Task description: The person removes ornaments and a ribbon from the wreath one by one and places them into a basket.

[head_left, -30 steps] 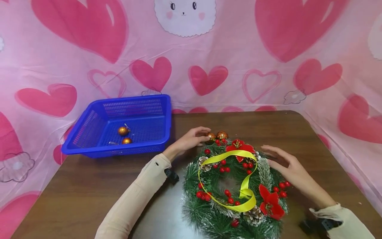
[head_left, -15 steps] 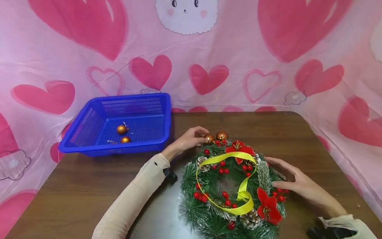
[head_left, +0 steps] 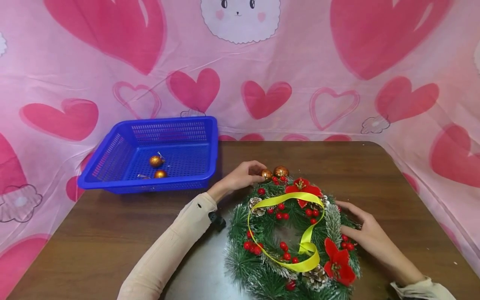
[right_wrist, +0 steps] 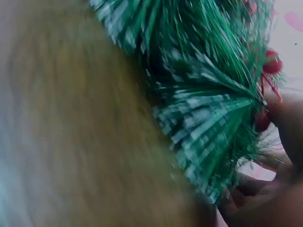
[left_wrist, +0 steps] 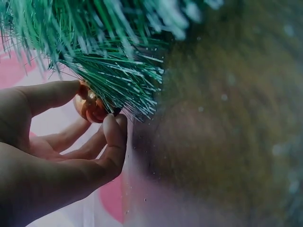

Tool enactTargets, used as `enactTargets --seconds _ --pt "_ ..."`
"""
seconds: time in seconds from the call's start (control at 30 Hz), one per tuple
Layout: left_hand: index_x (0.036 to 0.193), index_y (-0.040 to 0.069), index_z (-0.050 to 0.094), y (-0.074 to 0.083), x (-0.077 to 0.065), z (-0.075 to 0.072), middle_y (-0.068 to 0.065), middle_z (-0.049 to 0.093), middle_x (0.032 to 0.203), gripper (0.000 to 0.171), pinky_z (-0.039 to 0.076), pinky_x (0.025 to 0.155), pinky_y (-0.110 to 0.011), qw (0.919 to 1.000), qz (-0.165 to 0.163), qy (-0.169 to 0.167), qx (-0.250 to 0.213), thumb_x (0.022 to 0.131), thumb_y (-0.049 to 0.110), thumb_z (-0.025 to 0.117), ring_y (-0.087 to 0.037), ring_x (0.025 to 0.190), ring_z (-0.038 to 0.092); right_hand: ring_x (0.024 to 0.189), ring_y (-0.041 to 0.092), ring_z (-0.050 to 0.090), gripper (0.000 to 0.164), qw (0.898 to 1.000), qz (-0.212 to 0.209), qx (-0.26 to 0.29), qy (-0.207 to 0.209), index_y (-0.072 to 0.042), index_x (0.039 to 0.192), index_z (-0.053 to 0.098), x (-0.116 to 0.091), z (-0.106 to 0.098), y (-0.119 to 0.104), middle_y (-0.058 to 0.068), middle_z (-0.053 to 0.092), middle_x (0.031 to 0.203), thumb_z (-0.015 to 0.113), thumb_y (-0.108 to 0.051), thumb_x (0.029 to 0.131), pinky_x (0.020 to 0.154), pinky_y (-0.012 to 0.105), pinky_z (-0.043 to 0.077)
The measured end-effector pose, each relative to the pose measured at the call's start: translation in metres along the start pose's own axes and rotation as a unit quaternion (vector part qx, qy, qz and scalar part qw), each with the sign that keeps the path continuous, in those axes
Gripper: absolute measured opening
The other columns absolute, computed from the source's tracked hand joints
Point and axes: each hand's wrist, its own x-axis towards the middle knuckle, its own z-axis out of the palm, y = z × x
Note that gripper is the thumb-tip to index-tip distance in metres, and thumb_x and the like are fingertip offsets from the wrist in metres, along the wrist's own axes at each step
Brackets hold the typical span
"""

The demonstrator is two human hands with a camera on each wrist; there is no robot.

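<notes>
A green Christmas wreath [head_left: 243, 231] with red berries, pine cones and red flowers lies at the table's front middle. Looped across its top is a yellow ribbon [head_left: 310, 263]. At the far edge sit two shiny copper-gold baubles, a left bauble [head_left: 266, 175] and a right bauble [head_left: 281, 172]. My left hand [head_left: 240, 177] pinches the left bauble between thumb and fingers, as the left wrist view shows the bauble [left_wrist: 87, 105] against the needles. My right hand [head_left: 369, 235] grips the wreath's right side, thumb above; its fingertips are partly hidden by the branches.
A blue plastic basket [head_left: 211, 166] stands at the back left, holding a glittery gold bauble [head_left: 155, 161] and a smooth gold bauble [head_left: 160, 173]. The brown table [head_left: 112, 233] ends behind at a pink heart-patterned cloth [head_left: 296, 54].
My right hand has come down and closed on the wreath's right side. My left hand stays at the left bauble, its fingers drawn slightly closer around it.
</notes>
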Motion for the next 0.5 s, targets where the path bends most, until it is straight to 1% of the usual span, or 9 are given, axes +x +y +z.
enactTargets --seconds 0.1,0.17,0.23,0.37,0.43,0.5 --pt "0.126 -0.001 0.059 0.001 -0.001 0.000 -0.015 0.065 0.111 0.035 0.056 0.069 -0.031 0.9999 0.000 0.012 -0.005 0.093 0.006 0.068 -0.019 0.085 0.061 0.109 -0.010 0.049 0.048 1.000 -0.004 0.009 0.028 -0.011 0.138 0.057 0.001 0.004 0.002 -0.026 0.055 0.124 0.070 -0.009 0.091 0.083 0.012 0.043" --pt "0.126 -0.001 0.059 0.002 -0.001 0.000 -0.015 0.064 0.111 0.035 0.057 0.071 -0.033 0.9997 0.002 0.023 -0.010 0.093 0.007 0.069 -0.020 0.088 0.062 0.104 -0.008 0.054 0.044 0.999 -0.006 0.022 0.045 -0.007 0.134 0.058 0.002 0.007 0.003 -0.026 0.057 0.119 0.069 -0.006 0.092 0.081 0.012 0.045" --pt "0.126 -0.001 0.059 0.002 0.000 0.001 -0.016 0.063 0.113 0.036 0.058 0.073 -0.036 0.9992 0.005 0.036 -0.013 0.093 0.008 0.070 -0.023 0.090 0.063 0.100 -0.006 0.057 0.040 0.998 -0.001 0.032 0.057 -0.005 0.132 0.060 0.002 0.009 0.003 -0.025 0.059 0.116 0.068 -0.005 0.092 0.078 0.013 0.047" --pt "0.125 0.001 0.060 0.003 0.001 0.000 -0.016 0.062 0.116 0.035 0.058 0.076 -0.041 0.9978 0.016 0.065 -0.004 0.093 0.011 0.070 -0.029 0.093 0.064 0.099 -0.007 0.056 0.036 0.997 0.014 0.024 0.076 -0.006 0.129 0.062 0.003 0.012 0.001 -0.025 0.060 0.112 0.067 -0.006 0.093 0.078 0.013 0.045" --pt "0.125 0.003 0.061 0.004 0.001 -0.002 -0.014 0.063 0.116 0.034 0.057 0.077 -0.040 0.9965 0.020 0.081 0.006 0.093 0.013 0.070 -0.029 0.095 0.063 0.099 -0.008 0.054 0.035 0.996 0.024 0.016 0.084 -0.007 0.128 0.062 0.004 0.013 0.001 -0.025 0.059 0.111 0.066 -0.008 0.094 0.078 0.012 0.044" --pt "0.124 0.004 0.062 0.005 0.001 -0.004 -0.013 0.063 0.117 0.034 0.056 0.080 -0.037 0.9951 0.023 0.095 0.012 0.093 0.015 0.071 -0.028 0.097 0.063 0.096 -0.006 0.054 0.034 0.995 0.032 0.010 0.091 -0.007 0.128 0.061 0.005 0.015 0.000 -0.021 0.060 0.111 0.065 -0.010 0.094 0.076 0.013 0.044"
